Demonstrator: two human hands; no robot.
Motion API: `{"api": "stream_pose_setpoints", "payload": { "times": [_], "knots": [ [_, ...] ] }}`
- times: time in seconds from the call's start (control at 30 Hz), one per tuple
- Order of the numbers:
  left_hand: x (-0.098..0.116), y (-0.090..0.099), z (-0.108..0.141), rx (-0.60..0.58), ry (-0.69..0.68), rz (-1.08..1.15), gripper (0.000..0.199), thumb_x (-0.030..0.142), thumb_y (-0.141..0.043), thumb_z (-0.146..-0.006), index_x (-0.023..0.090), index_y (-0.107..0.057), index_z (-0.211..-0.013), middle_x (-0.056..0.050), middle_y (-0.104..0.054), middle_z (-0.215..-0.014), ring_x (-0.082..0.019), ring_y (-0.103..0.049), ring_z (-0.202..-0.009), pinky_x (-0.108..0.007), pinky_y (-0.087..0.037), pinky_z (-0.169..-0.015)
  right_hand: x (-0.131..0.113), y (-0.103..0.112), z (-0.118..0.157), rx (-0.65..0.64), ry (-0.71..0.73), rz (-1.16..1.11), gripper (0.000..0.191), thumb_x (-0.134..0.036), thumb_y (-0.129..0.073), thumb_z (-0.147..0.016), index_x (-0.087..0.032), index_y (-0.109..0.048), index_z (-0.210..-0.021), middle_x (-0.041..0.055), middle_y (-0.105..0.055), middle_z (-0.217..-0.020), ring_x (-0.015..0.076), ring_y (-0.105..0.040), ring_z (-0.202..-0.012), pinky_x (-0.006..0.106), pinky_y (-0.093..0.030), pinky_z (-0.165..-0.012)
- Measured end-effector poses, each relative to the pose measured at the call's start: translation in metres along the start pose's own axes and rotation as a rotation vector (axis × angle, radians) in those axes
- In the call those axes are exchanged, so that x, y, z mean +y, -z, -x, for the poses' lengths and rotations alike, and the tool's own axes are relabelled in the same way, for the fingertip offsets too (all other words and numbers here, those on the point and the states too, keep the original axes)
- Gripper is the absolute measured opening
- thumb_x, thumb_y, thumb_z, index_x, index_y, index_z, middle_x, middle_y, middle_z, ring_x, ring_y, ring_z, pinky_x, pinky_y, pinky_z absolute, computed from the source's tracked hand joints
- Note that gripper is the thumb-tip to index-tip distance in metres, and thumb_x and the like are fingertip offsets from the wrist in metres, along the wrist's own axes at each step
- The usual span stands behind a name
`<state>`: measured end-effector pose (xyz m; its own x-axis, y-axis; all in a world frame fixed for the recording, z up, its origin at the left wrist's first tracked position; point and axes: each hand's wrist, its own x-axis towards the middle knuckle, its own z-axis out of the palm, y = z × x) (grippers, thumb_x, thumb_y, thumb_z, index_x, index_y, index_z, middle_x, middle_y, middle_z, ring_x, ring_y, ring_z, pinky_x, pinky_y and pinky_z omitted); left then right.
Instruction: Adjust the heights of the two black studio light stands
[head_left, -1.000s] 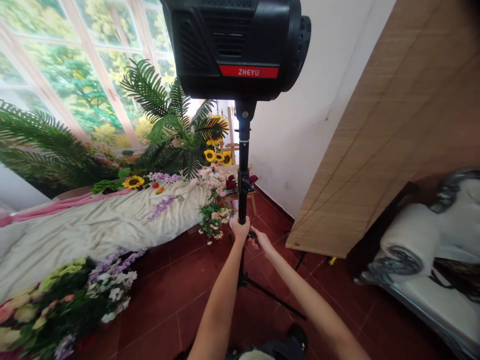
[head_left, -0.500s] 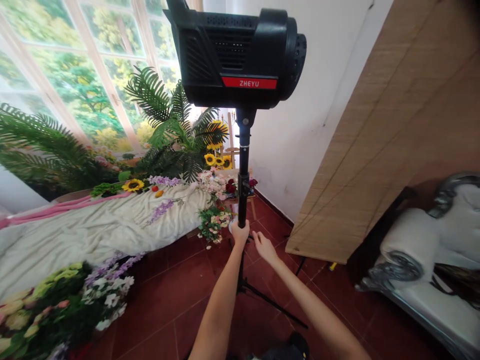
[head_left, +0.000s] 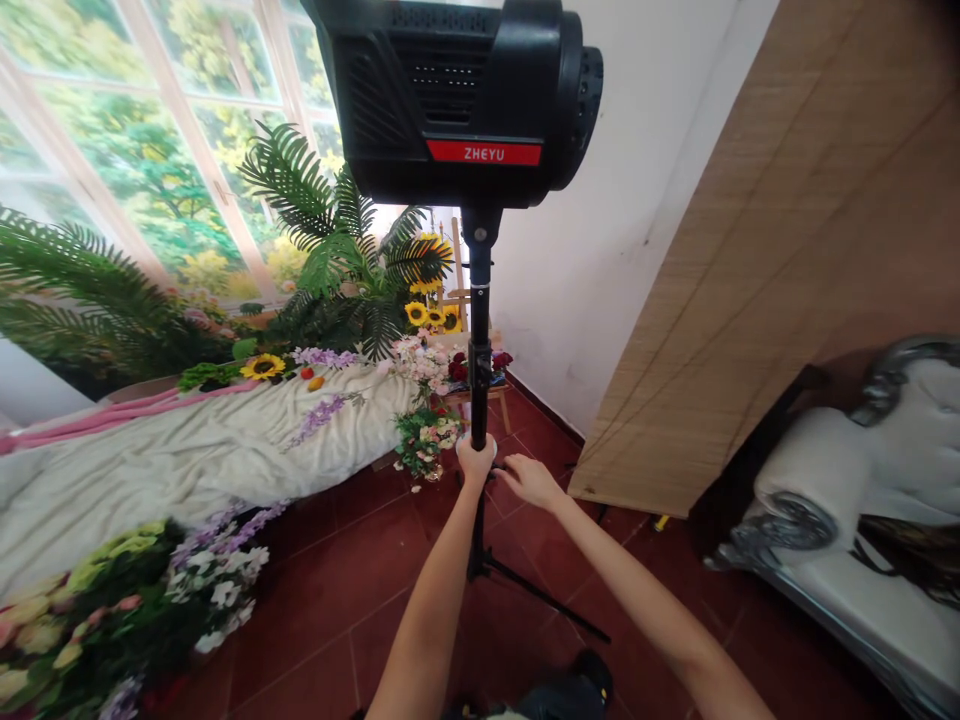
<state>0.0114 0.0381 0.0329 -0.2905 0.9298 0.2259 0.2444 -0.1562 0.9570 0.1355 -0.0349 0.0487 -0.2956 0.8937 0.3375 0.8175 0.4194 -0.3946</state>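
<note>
A black studio light [head_left: 450,110] with a red label sits on top of a black light stand [head_left: 480,310], upright in front of me. My left hand [head_left: 477,462] is closed around the stand's pole, below its upper collar. Just to the right, my right hand [head_left: 531,480] pinches a small dark knob [head_left: 498,468] on the side of the stand. The fingers partly cover this knob. Lower down, a stand leg [head_left: 551,605] reaches right across the floor.
To the left is a surface draped in cream cloth [head_left: 225,450], with bouquets [head_left: 217,580] in front and palm leaves [head_left: 300,200] behind. A bamboo blind [head_left: 697,300] leans at the right, beside a white sofa [head_left: 810,480]. My shoe [head_left: 592,680] is near the stand's leg.
My right hand has shifted slightly, its fingers now closer to the pole and on the knob. The light appears a little higher and further left in view. My left hand keeps its hold.
</note>
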Motion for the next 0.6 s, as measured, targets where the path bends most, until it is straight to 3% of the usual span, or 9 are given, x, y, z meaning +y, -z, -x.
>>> {"api": "stream_pose_setpoints", "payload": {
  "times": [0.1, 0.2, 0.33, 0.6],
  "knots": [
    [-0.001, 0.000, -0.001, -0.015, -0.008, 0.007, 0.031, 0.036, -0.056, -0.068, 0.018, -0.047, -0.045, 0.000, -0.048, -0.044, -0.010, -0.048, -0.045, -0.020, -0.035, -0.046, 0.008, -0.007, -0.003, 0.027, -0.016, -0.188, 0.037, -0.046, -0.041, -0.090, -0.020, -0.056, -0.069, 0.0029, -0.060, -0.070, 0.0155, -0.052, -0.064, 0.025, -0.035, -0.061],
    [-0.001, 0.002, -0.002, -0.061, -0.013, 0.032, 0.031, 0.035, -0.056, -0.069, 0.019, -0.047, -0.045, 0.000, -0.049, -0.044, -0.010, -0.048, -0.044, -0.020, -0.035, -0.045, 0.011, -0.022, -0.004, 0.092, -0.115, -0.413, 0.044, -0.049, -0.040, -0.089, -0.019, -0.051, -0.059, -0.0020, -0.051, -0.056, 0.0120, -0.044, -0.053, 0.023, -0.031, -0.056],
    [-0.002, 0.003, -0.003, -0.072, -0.025, 0.050, 0.030, 0.035, -0.057, -0.069, 0.019, -0.047, -0.046, 0.001, -0.049, -0.045, -0.010, -0.048, -0.044, -0.019, -0.035, -0.045, 0.007, -0.042, -0.005, 0.201, -0.278, -0.649, 0.048, -0.054, -0.043, -0.085, -0.018, -0.046, -0.053, -0.0043, -0.043, -0.051, 0.0100, -0.038, -0.051, 0.022, -0.027, -0.053],
    [0.003, 0.008, -0.002, -0.140, 0.055, 0.109, 0.027, 0.037, -0.061, -0.067, 0.017, -0.050, -0.051, 0.001, -0.050, -0.045, -0.011, -0.050, -0.044, -0.019, -0.037, -0.044, -0.008, -0.048, -0.005, 0.324, -0.443, -0.761, 0.047, -0.056, -0.047, -0.081, -0.018, -0.051, -0.054, -0.0050, -0.045, -0.048, 0.0105, -0.040, -0.050, 0.022, -0.031, -0.053]
  ]
}}
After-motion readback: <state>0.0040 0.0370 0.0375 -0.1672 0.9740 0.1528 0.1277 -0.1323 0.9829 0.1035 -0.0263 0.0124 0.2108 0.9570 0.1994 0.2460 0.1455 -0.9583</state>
